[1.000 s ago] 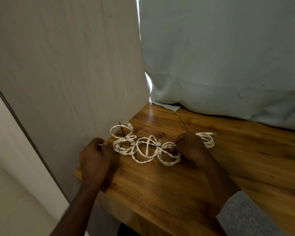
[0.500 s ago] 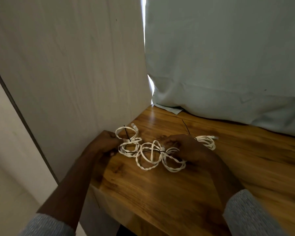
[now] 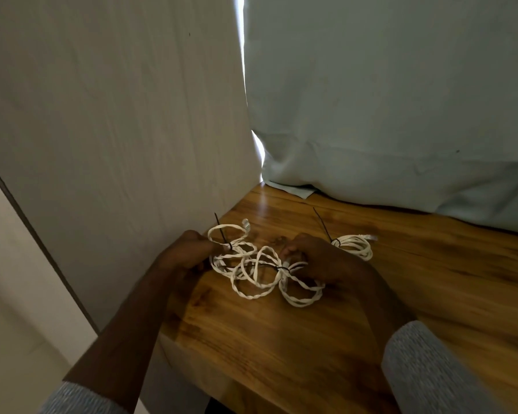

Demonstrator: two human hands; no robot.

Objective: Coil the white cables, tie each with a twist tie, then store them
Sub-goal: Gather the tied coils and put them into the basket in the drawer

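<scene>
1. Head view: 3 tied white coils (image 3: 260, 273) strung left to right along worktop (image 3: 311, 339) near panel.
2. Left hand (image 3: 189, 253) pinching left coil at its tie (image 3: 222, 233).
3. Right hand (image 3: 317, 258) curled over middle coils; exact hold hidden.

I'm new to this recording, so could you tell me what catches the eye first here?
A cluster of coiled white cables lies near the left end of the wooden table, black ties sticking up from two coils. The left hand grips the leftmost coil and the right hand grips the middle one. A pale curtain hangs behind.
</scene>
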